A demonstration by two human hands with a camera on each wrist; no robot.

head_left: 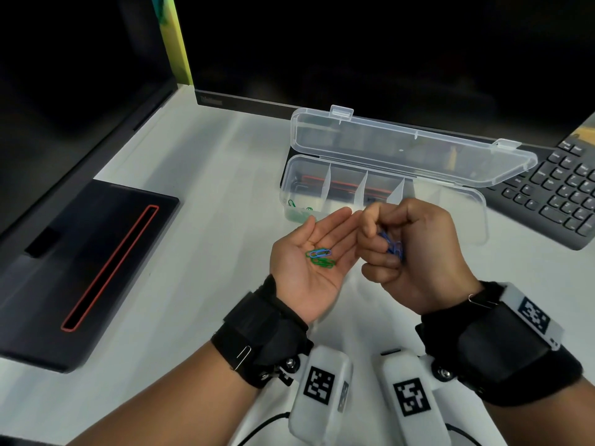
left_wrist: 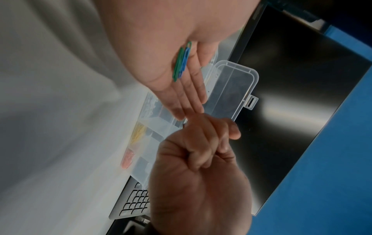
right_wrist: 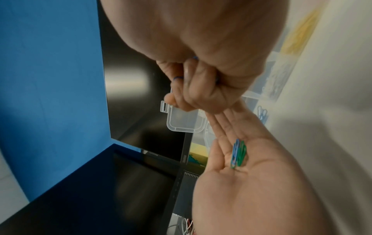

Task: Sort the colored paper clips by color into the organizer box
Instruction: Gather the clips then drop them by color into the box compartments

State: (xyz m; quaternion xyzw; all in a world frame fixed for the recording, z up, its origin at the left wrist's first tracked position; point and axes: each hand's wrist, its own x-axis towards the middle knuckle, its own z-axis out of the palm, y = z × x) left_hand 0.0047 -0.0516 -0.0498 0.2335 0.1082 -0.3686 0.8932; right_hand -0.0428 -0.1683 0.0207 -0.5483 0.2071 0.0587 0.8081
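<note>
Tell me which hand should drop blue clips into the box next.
Right. The right hand already grips a bunch of blue clips beside the open organizer box; the left hand lies flat, carrying mixed clips.

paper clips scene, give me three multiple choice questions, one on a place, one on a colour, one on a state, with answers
1. Where do the loose green and blue clips lie?
A. on the left palm
B. on the keyboard
C. on the desk

2. What colour are the clips the right hand grips?
A. yellow
B. blue
C. red

3. How is the box lid?
A. shut
B. taken off
C. open

Answers:
1 A: the clips rest on the flat left hand.
2 B: blue clips show in the curled right hand.
3 C: the lid stands up behind the box.
</note>
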